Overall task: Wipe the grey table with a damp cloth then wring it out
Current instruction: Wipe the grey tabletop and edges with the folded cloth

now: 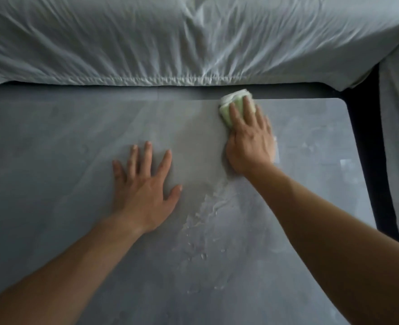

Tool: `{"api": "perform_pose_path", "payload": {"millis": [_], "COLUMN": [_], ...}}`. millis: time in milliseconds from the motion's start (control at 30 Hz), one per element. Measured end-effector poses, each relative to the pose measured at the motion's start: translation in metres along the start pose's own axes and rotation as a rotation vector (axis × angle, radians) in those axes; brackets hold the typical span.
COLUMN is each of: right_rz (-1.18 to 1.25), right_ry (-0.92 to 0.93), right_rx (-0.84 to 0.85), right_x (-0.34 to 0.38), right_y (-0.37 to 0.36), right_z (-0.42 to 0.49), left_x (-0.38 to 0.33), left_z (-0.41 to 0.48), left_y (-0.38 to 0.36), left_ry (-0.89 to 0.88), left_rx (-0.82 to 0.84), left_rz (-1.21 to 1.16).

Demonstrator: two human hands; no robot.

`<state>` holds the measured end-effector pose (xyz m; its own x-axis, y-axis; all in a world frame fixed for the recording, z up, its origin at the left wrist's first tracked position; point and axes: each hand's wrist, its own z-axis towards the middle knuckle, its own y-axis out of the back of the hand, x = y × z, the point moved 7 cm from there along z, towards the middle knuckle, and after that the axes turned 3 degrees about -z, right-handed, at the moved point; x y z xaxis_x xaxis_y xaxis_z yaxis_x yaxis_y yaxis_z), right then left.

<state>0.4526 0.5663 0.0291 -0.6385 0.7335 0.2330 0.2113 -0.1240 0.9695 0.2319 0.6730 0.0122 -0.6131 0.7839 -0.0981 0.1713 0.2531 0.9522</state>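
cloth (231, 106) sits folded at the far edge of the table (53, 160), near its right corner, under your right grip (250, 141) — fingers straight, pressing it flat. left grip (144, 186) is spread on the top, well apart; the wet streak (207, 207) lies toward you — pull back along it

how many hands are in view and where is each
2. The left hand lies flat on the bare grey table, near the middle. The right hand presses the green cloth at the table's far edge, beside the white sheet. None seems hidden.
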Motion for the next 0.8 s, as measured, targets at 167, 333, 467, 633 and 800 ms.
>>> {"api": "perform_pose_path", "payload": {"millis": [167, 333, 467, 633, 800], "right_rz": [-0.052, 0.007, -0.054, -0.025, -0.066], "right_ry": [0.370, -0.046, 0.376, 0.135, 0.522], "right_rx": [0.103, 0.007, 0.103, 0.052, 0.143], "right_x": [0.021, 0.018, 0.051, 0.051, 0.090], "right_y": [-0.010, -0.004, -0.018, -0.014, -0.028], "right_z": [-0.030, 0.011, -0.024, 0.016, -0.011], "left_x": [-0.002, 0.000, -0.001, -0.001, 0.002], "left_z": [-0.001, -0.001, -0.001, 0.000, -0.002], "left_y": [0.002, -0.001, 0.000, 0.000, -0.001], "left_ry": [-0.019, -0.022, -0.022, -0.031, -0.026], "left_rx": [-0.032, -0.037, -0.035, -0.034, -0.045], "left_rz": [-0.016, -0.032, -0.050, -0.041, -0.116]}}
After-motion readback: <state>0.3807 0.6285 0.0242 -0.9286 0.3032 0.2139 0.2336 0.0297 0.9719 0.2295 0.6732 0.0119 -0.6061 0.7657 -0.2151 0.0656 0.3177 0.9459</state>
